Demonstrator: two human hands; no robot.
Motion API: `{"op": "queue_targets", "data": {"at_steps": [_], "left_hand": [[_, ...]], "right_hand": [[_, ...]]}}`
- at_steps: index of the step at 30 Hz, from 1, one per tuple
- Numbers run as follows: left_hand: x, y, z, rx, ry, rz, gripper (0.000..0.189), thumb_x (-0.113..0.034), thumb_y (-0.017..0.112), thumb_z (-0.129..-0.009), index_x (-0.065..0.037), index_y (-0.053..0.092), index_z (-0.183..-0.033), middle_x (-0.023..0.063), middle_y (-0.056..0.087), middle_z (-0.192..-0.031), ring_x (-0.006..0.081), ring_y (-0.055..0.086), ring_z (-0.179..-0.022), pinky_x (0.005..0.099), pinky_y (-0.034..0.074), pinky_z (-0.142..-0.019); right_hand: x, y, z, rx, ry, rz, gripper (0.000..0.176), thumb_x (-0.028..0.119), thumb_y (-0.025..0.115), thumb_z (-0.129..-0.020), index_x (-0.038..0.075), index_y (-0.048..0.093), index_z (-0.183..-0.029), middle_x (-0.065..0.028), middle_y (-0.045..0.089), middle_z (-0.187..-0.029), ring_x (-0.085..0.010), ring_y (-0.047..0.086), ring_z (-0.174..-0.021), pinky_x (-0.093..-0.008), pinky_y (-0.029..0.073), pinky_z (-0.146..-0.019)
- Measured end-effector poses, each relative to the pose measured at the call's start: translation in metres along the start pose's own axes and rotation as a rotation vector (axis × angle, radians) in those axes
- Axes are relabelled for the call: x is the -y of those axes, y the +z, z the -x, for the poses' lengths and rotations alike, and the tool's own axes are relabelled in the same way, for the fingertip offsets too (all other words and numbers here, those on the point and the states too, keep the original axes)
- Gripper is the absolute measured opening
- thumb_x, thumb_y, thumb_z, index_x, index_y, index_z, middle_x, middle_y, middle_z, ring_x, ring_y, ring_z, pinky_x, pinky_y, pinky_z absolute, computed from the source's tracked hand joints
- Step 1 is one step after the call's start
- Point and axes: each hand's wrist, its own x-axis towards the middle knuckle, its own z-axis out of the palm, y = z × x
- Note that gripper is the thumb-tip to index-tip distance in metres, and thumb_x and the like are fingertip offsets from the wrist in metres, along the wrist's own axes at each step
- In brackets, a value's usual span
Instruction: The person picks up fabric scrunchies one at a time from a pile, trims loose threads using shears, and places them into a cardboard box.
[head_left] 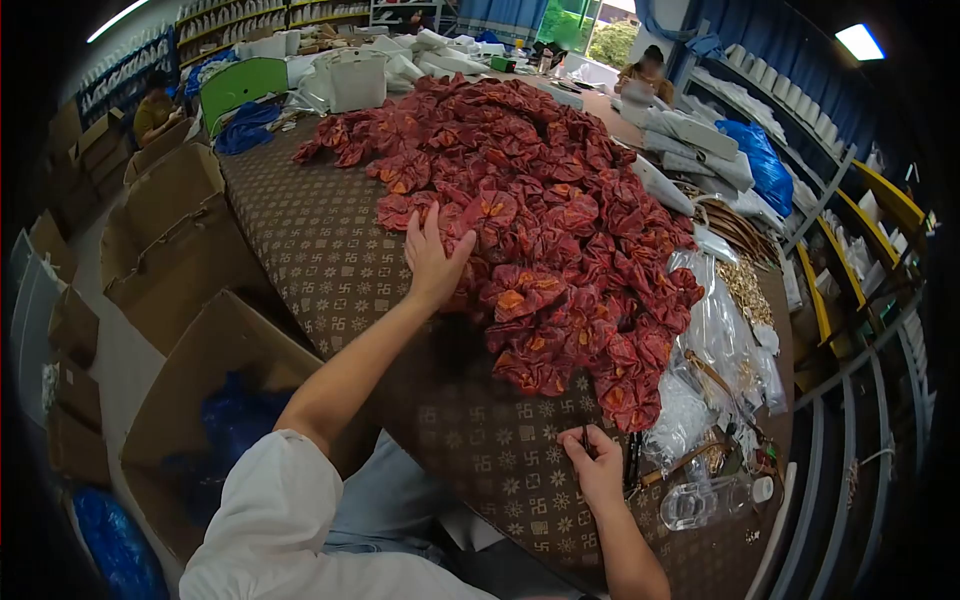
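A big heap of dark red, crumpled fabric flowers [540, 210] with orange centres covers the middle of the table. My left hand [437, 262] lies at the heap's near left edge, fingers spread and touching the flowers. Just below the heap's front tip, my right hand [597, 462] pinches a thin dark tool [585, 440]. Its kind is hard to make out, since the fingers cover most of it.
The table [320, 260] has a brown patterned cloth. A clear plastic bottle [700, 502] lies right of my right hand, near plastic bags [715, 330]. Open cardboard boxes [180, 240] stand left. Two people sit farther back; shelves [790, 100] line the right.
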Motion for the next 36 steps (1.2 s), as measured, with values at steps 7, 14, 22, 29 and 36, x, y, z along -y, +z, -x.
{"op": "queue_targets", "data": {"at_steps": [7, 14, 22, 29, 36], "left_hand": [[0.072, -0.005, -0.097, -0.043, -0.488, -0.124, 0.078, -0.065, 0.038, -0.075, -0.017, 0.019, -0.134, 0.0219, 0.01, -0.136, 0.038, 0.007, -0.126, 0.0509, 0.009, -0.099], [0.094, 0.038, -0.103, 0.508, -0.155, 0.219, 0.066, -0.059, 0.042, -0.078, -0.01, 0.043, -0.122, 0.0142, 0.03, -0.13, 0.0313, 0.033, -0.117, 0.0392, 0.03, -0.095], [0.081, 0.074, -0.057, 0.41, 0.185, -0.094, 0.052, -0.046, 0.052, -0.078, -0.005, 0.047, -0.111, 0.0172, 0.043, -0.112, 0.0328, 0.045, -0.101, 0.0393, 0.041, -0.08], [0.068, 0.087, -0.029, 0.14, 0.241, -0.174, 0.044, -0.04, 0.056, -0.077, -0.006, 0.051, -0.104, 0.0207, 0.046, -0.106, 0.0375, 0.048, -0.092, 0.0414, 0.043, -0.075], [0.045, -0.009, -0.058, 0.379, -0.566, 0.71, 0.049, -0.044, 0.042, -0.084, -0.005, 0.048, -0.115, 0.0194, 0.025, -0.133, 0.0329, 0.022, -0.123, 0.0377, 0.021, -0.1]], "right_hand": [[-0.006, -0.002, -0.003, -0.013, 0.014, 0.013, 0.009, 0.01, 0.056, -0.08, 0.002, 0.059, -0.081, 0.0056, 0.051, -0.064, -0.0007, 0.036, -0.053, -0.0164, 0.027, -0.048], [0.002, 0.0, -0.005, 0.004, 0.056, 0.015, 0.01, 0.008, 0.056, -0.079, -0.002, 0.059, -0.08, -0.0013, 0.051, -0.075, -0.0075, 0.046, -0.067, -0.0206, 0.035, -0.06], [0.003, -0.001, -0.006, 0.02, -0.028, 0.066, 0.01, 0.006, 0.057, -0.078, -0.002, 0.06, -0.081, -0.0051, 0.054, -0.078, -0.0121, 0.05, -0.073, -0.0238, 0.04, -0.066], [0.001, 0.001, -0.006, -0.011, -0.102, 0.081, 0.008, 0.004, 0.056, -0.078, -0.003, 0.059, -0.081, -0.0036, 0.053, -0.077, -0.0103, 0.049, -0.072, -0.0232, 0.039, -0.066], [0.004, -0.001, -0.002, -0.033, 0.006, -0.059, 0.008, 0.007, 0.053, -0.081, 0.001, 0.059, -0.08, 0.0041, 0.046, -0.061, -0.0026, 0.038, -0.049, -0.0181, 0.028, -0.044]]}}
